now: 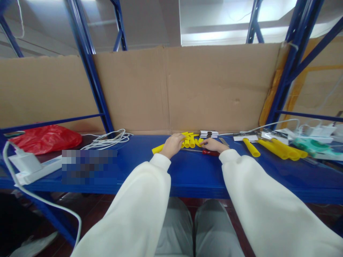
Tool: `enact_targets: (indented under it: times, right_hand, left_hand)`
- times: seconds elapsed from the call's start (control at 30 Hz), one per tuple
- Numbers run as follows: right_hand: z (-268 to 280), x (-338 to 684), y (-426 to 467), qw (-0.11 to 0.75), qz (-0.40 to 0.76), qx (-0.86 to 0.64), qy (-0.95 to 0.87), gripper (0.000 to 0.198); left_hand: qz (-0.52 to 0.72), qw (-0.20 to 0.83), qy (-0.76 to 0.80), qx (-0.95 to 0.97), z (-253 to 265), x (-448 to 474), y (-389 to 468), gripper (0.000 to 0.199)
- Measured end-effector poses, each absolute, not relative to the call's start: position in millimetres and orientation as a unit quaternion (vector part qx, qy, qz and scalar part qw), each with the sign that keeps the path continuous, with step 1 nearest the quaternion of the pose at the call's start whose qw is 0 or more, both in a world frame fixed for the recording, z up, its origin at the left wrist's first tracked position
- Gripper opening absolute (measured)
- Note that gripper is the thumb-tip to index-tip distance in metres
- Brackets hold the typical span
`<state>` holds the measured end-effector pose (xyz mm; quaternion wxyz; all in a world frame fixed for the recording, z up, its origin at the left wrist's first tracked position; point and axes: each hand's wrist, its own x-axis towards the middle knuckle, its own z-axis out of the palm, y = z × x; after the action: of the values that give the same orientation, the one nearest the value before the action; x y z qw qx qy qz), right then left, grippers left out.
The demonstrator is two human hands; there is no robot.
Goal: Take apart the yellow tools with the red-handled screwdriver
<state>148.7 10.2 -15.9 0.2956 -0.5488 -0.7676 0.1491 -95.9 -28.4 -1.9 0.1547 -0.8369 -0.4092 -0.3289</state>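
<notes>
Several yellow tapered tubes (192, 141) lie bunched on the blue tabletop between my hands. My left hand (173, 144) rests at the bunch's left side, its fingers stretched out and bent down over the nearest pieces. From behind that wrist another yellow tube (158, 149) sticks out to the left. On the other side, my right hand (212, 144) has its fingertips closed at a short yellow piece (199, 142). Under the right hand lies a screwdriver (209, 152) with a red handle, its shaft pointing left. Behind it sits a stack of white and black pieces (208, 134).
More yellow tubes (284, 149) lie to the right, near clear bags (274, 135) and white chargers (320, 132). A red plastic bag (48, 138), coiled white cable (114, 139) and power strip (44, 169) are at left. Cardboard (187, 89) closes off the back between blue posts (92, 71).
</notes>
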Motion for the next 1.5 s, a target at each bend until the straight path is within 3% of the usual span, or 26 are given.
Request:
enact_targets:
  times: [0.6, 0.77, 0.97, 1.2, 1.33, 1.5]
  right_hand:
    - [-13, 144, 6, 0.282, 0.168, -0.555, -0.764, 0.027]
    - [-7, 140, 1, 0.297, 0.095, -0.571, -0.759, 0.03]
    - [5, 119, -21, 0.315, 0.022, -0.459, -0.83, 0.044]
    - [12, 94, -42, 0.237, -0.11, -0.411, -0.874, 0.024]
    - [17, 98, -43, 0.228, -0.143, -0.423, -0.865, 0.027]
    - [23, 121, -39, 0.222, -0.17, -0.51, -0.813, 0.034]
  left_hand:
    - [-0.332, 0.145, -0.416, -0.834, -1, -95, -32, 0.029]
    - [-0.318, 0.141, -0.411, -0.842, -2, -95, -31, 0.031]
    - [-0.294, 0.138, -0.415, -0.85, -3, -95, -32, 0.032]
    - [-0.274, 0.138, -0.396, -0.865, -2, -95, -31, 0.036]
    - [-0.285, 0.128, -0.402, -0.861, -3, -94, -29, 0.033]
    - [-0.303, 0.116, -0.443, -0.836, -4, -100, -30, 0.045]
